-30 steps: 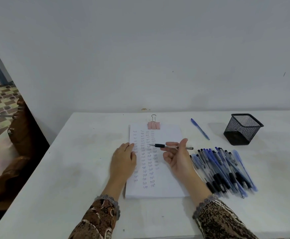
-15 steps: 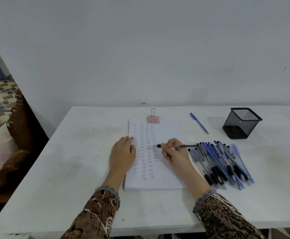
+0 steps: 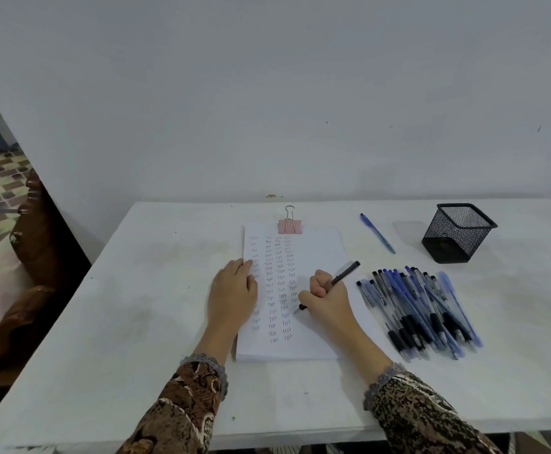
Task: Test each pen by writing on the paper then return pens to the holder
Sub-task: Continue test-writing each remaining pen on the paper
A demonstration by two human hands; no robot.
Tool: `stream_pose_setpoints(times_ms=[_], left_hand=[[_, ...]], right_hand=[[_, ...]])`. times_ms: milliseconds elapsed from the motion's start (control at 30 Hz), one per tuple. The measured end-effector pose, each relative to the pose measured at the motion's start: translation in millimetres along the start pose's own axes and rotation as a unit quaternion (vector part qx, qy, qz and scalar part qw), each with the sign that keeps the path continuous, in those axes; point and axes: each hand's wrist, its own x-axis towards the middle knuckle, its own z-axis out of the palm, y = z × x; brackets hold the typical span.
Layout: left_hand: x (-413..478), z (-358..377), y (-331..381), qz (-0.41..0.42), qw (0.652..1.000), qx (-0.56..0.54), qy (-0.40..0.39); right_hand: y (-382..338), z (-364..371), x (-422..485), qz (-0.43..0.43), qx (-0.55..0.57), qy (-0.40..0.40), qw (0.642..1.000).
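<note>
A white sheet of paper [image 3: 316, 253] lies mid-table, with columns of small written words down its left half. My right hand [image 3: 326, 301] grips a black pen [image 3: 344, 276] in a writing hold, tip down on the paper beside the rightmost column. My left hand [image 3: 233, 291] rests flat on the paper's left edge. A pile of several blue and black pens [image 3: 421, 309] lies to the right of the paper. The black mesh holder [image 3: 457, 232] stands at the back right, and no pens show above its rim.
A pink binder clip [image 3: 289, 224] holds the top of the paper. One blue pen [image 3: 377, 233] lies alone between paper and holder. The white table [image 3: 136, 322] meets a wall at the back. Brown wooden furniture [image 3: 28, 250] stands off the left edge.
My right hand turned the pen from lying sideways in the fingers to a writing hold and lowered its tip onto the paper. The left hand stayed in place.
</note>
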Motion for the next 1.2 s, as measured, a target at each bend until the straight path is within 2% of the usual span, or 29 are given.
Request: stream_pose_setpoints(times_ms=[1200], left_hand=[[0.7, 2.2, -2.6, 0.007, 1.000, -0.009, 0.005]], right_hand=[[1.8, -3.8, 5.3, -0.009, -0.057, 0.036, 0.998]])
